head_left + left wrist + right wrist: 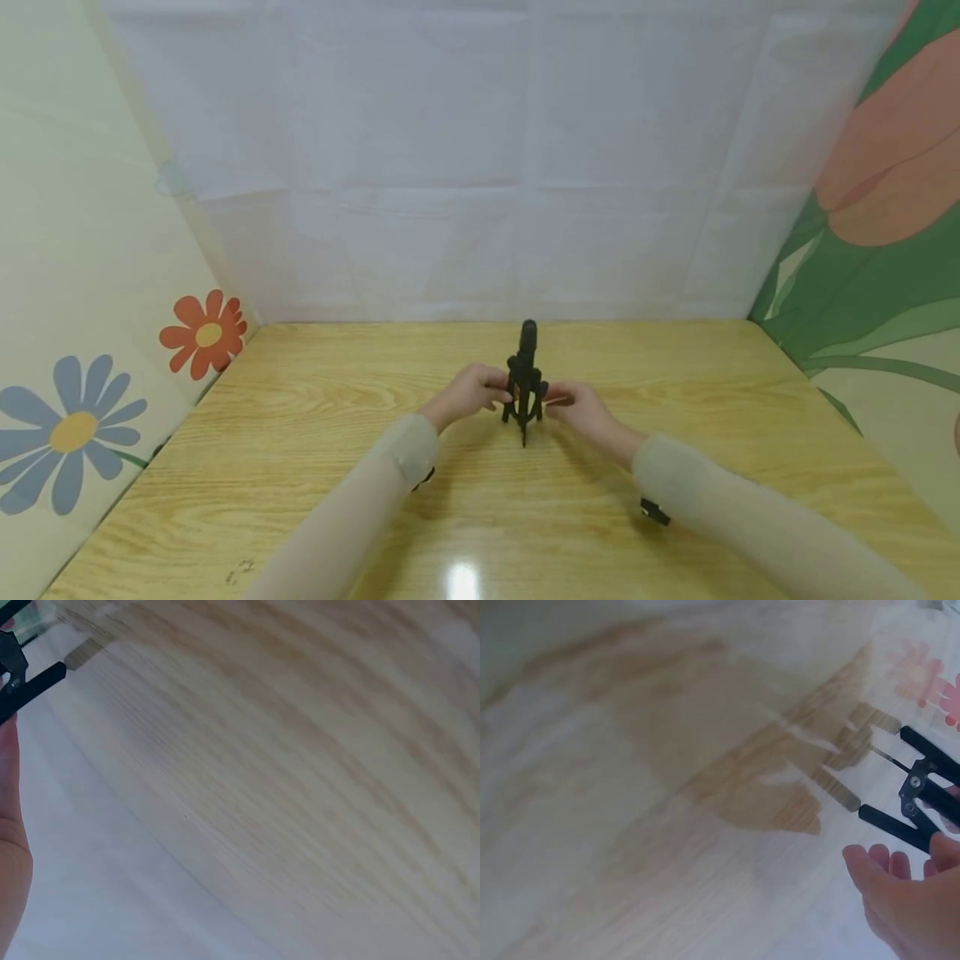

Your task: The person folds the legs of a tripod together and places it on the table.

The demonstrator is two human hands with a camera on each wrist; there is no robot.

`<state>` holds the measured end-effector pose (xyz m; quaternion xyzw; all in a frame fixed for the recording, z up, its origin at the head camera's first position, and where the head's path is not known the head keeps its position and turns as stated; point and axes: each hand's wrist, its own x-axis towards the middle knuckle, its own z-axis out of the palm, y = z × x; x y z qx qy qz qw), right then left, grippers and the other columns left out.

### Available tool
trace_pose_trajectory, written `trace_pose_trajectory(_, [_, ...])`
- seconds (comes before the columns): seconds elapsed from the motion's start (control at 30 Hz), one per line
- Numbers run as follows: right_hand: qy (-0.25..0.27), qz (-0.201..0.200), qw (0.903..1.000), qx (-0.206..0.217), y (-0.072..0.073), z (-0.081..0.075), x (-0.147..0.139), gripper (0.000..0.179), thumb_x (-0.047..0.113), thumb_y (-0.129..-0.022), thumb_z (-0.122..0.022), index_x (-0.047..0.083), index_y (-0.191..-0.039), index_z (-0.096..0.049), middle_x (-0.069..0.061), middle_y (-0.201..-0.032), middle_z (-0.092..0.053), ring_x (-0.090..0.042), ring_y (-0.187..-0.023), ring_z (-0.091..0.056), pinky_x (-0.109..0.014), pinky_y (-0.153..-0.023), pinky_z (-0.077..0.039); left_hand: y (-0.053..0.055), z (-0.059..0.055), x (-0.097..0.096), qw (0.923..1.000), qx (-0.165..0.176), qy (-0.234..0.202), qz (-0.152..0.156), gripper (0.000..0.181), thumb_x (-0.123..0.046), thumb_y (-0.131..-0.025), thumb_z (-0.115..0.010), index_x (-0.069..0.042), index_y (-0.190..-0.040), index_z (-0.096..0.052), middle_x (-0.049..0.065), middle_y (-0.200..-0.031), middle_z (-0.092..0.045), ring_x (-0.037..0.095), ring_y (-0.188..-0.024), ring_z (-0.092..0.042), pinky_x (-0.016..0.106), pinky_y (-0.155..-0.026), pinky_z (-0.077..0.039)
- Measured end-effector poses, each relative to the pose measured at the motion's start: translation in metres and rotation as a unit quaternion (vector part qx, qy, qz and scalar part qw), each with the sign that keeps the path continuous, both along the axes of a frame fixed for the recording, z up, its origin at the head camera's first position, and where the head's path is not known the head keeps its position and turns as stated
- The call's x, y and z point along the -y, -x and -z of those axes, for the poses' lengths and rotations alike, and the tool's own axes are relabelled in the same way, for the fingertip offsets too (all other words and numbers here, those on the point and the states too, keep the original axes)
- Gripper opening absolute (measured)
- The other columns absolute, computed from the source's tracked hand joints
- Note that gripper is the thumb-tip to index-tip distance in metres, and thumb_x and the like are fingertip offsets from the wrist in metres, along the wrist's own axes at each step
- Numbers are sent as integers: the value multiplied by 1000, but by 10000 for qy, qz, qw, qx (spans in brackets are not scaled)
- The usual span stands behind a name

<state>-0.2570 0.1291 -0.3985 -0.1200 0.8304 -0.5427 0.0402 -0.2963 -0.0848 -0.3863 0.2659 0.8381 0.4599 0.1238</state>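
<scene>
A small black tripod [526, 367] stands upright near the middle of the table, its head up and its legs partly spread. My left hand [471, 390] holds it from the left, fingers at one leg. From the right, my right hand [587, 410] pinches another leg between thumb and fingers. In the right wrist view, two tripod legs [894, 828] meet their reflections at the tabletop, with a hinged brace between them. Only a corner of the tripod [37, 688] and the edge of the left hand [10, 847] show in the left wrist view.
The glossy wood-grain table [300, 467] reflects a bright light near its front. A white cloth [480, 167] hangs behind it. Flower-printed panels [75, 250] flank it on the left and right. Dark straps [654, 512] show beneath both sleeves.
</scene>
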Motion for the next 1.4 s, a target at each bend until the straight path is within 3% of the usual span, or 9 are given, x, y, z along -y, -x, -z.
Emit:
trace_pose_trajectory(0.3, [-127, -319, 9994, -80, 5, 4, -1, 18, -11, -87, -61, -15, -104, -65, -23, -101, -68, -33, -96, -64, -39, -82, -54, 8, 2, 2, 9998, 0, 127, 163, 15, -1, -93, -62, 5, -104, -71, 16, -105, -70, 25, -94, -67, 33, -71, -57])
trace_pose_trajectory(0.6, [-559, 76, 9984, -14, 5, 7, 7, 14, -1, -88, -67, -9, -99, -70, -19, -98, -71, -31, -96, -66, -42, -87, -53, 6, 2, 2, 9998, -13, 151, 150, 16, -3, -94, -62, 2, -106, -71, 14, -107, -70, 24, -96, -67, 34, -72, -57])
trace_pose_trajectory(0.83, [-665, 58, 9976, -168, 4, 6, 5, 13, -3, -88, -66, -7, -98, -71, -19, -99, -71, -33, -99, -65, -45, -90, -51, 6, 1, -1, 9981, -442, 412, 115, 16, -4, -94, -61, -1, -106, -71, 11, -103, -71, 21, -95, -66, 31, -70, -56])
trace_pose_trajectory(0.97, [-636, -184, 9975, -266, 5, 7, 2, 14, -3, -88, -66, -8, -100, -70, -19, -100, -71, -34, -101, -65, -46, -91, -50, 7, 0, -1, 9969, -587, 509, 113, 16, -4, -94, -62, 0, -107, -71, 11, -103, -71, 20, -91, -66, 29, -68, -55])
trace_pose_trajectory(1.1, [-453, -679, 9965, -161, 9, 7, -4, 16, -2, -90, -64, -10, -103, -68, -20, -103, -70, -33, -101, -64, -44, -90, -51, 8, -1, -2, 9964, -608, 572, 114, 17, -3, -93, -63, 1, -107, -70, 12, -103, -71, 20, -89, -66, 28, -67, -54])
trace_pose_trajectory(1.27, [-456, -1282, 9907, -77, 17, 9, -10, 17, -1, -91, -63, -9, -105, -68, -19, -105, -68, -31, -101, -63, -44, -89, -51, 8, -3, -3, 9966, -536, 616, 67, 20, 1, -94, -60, 0, -111, -70, 12, -103, -71, 20, -92, -66, 29, -70, -54])
trace_pose_trajectory(1.4, [-487, -1688, 9840, -282, 21, 11, -12, 17, 1, -90, -64, -8, -104, -68, -18, -105, -69, -30, -99, -63, -43, -89, -51, 9, -2, -3, 9969, -484, 621, 63, 25, 2, -96, -56, -1, -117, -69, 13, -108, -70, 22, -97, -66, 28, -72, -54])
